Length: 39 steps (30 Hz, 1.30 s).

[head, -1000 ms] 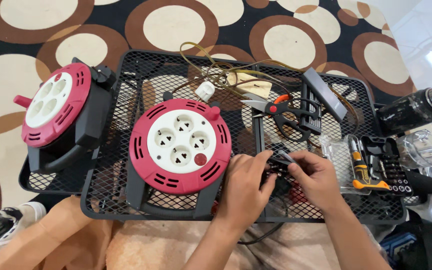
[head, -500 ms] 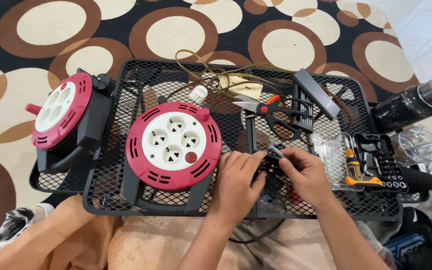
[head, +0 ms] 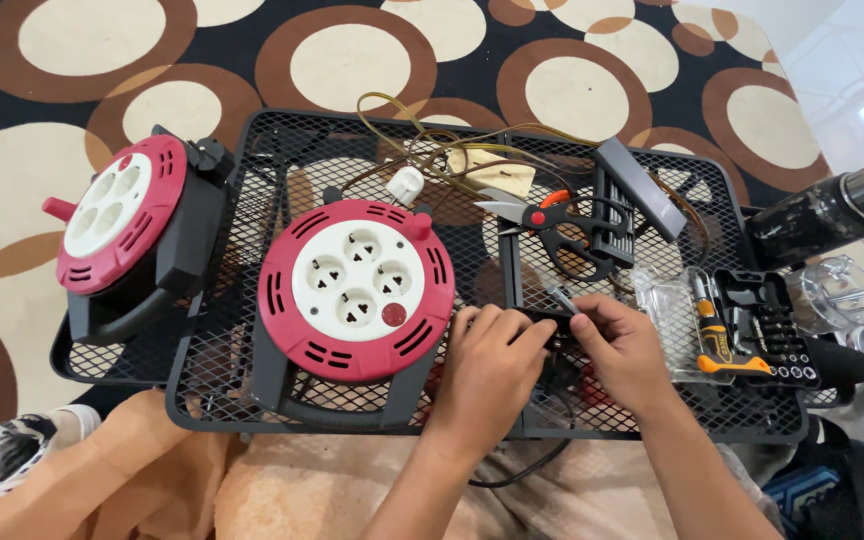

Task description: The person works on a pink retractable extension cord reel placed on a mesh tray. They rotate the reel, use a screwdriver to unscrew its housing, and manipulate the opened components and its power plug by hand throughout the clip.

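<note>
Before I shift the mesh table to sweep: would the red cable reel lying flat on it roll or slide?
The red cable reel lies socket-face up, so rolling seems unlikely. Its black frame rests on the mesh table, probably gripping somewhat. It looks bulky, likely heavy.

Red cable reel [head: 357, 290] close left of the hands, scissors [head: 552, 222] just beyond, bit set [head: 752, 330] hemming right, bare mesh [head: 282, 160] far-left.

Your hands [head: 552, 360] and forearms are showing bare, with no sleeves, rings or watch. You are wearing loose peach-orange trousers [head: 162, 480] over your lap.
</note>
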### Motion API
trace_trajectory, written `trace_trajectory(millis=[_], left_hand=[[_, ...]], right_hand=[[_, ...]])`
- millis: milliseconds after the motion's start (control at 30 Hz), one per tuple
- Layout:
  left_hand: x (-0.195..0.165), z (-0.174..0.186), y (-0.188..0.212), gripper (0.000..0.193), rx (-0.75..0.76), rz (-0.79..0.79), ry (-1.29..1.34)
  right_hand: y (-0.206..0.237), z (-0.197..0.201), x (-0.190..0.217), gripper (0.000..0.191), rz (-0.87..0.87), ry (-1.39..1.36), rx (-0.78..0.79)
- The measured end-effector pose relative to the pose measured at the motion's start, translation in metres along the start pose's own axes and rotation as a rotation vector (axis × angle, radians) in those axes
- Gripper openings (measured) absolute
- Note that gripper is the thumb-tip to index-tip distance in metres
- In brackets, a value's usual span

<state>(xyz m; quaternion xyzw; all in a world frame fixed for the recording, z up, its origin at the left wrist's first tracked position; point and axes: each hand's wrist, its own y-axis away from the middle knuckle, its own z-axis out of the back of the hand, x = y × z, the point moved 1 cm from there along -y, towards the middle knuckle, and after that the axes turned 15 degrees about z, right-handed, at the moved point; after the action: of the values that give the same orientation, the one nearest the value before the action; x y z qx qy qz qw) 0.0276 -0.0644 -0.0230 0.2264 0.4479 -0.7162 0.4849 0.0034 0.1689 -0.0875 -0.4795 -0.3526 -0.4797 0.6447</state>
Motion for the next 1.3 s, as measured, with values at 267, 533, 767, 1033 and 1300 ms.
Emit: trace_trajectory(millis=[267, 533, 767, 1033, 1300], left_hand=[[-0.004, -0.004, -0.001, 0.036, 0.005, 0.024, 0.058], [-0.004, -0.008, 0.000, 0.034, -0.012, 0.082, 0.125], [-0.005, -0.005, 0.000, 0.031, 0.005, 0.047, 0.117], [-0.007, -0.004, -0.001, 0.028, 0.007, 0.048, 0.066], [-0.007, -0.005, -0.002, 0.025, 0.007, 0.019, -0.003]], right_hand=[[0.001, 0.010, 0.005, 0.016, 0.029, 0.067, 0.009], [0.001, 0.014, 0.005, 0.016, 0.031, 0.035, 0.026], [0.002, 0.013, 0.006, 0.015, 0.019, 0.033, 0.035], [0.003, 0.015, 0.002, 0.012, 0.020, 0.053, 0.056], [0.004, 0.015, 0.000, 0.011, 0.022, -0.026, 0.096]])
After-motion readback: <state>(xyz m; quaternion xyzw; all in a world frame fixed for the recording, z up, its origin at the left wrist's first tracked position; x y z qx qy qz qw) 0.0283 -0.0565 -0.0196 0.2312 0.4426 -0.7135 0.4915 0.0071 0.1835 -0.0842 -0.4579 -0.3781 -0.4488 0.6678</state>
